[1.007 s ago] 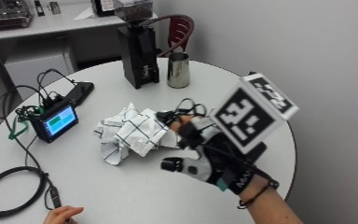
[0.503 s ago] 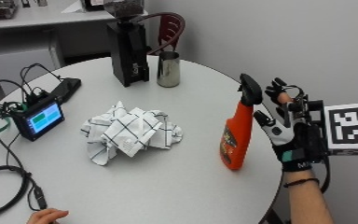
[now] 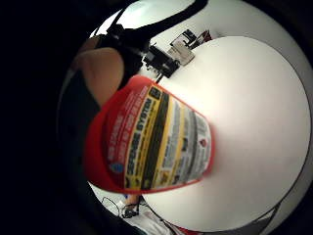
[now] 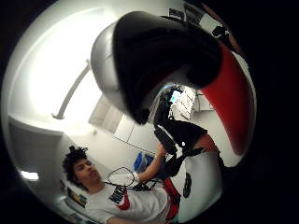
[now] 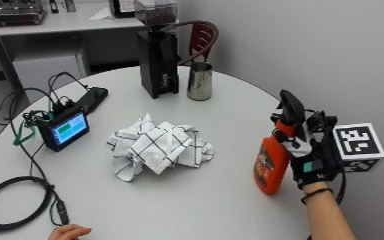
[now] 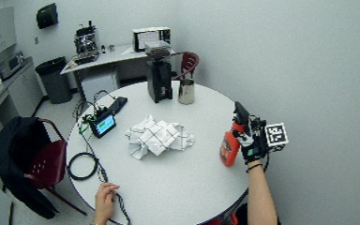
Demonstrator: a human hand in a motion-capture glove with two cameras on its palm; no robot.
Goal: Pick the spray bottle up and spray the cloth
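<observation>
— Surface?

— One round white table (image 5: 198, 210) in a grey-walled room. At its far rim: a black grinder (image 5: 157, 50) and a steel cup (image 5: 199, 81), just beside each other. Near the opposite rim from my hand: a small screen unit (image 5: 64, 129) with cables, and a coiled black cable (image 5: 12, 205).

— Task items?

— Item one, checked white cloth (image 5: 157, 146), crumpled, near the table's middle. Item two, orange spray bottle (image 5: 272, 167), upright beside the rim nearest the wall, well apart from the cloth; bare tabletop lies between them. I cannot tell whether its base touches the table.

— Your hand?

— My gloved right hand (image 5: 310, 162) is behind the bottle, on the wall side, fingers curled round its neck below the black spray head (image 5: 292, 107). The little-finger palm view is filled by the bottle's label (image 3: 161, 144); the thumb-side one by the spray head (image 4: 159, 60).

— Other hand?

— Bare fingers (image 5: 67, 232) rest at the near edge, by the coiled cable.
</observation>
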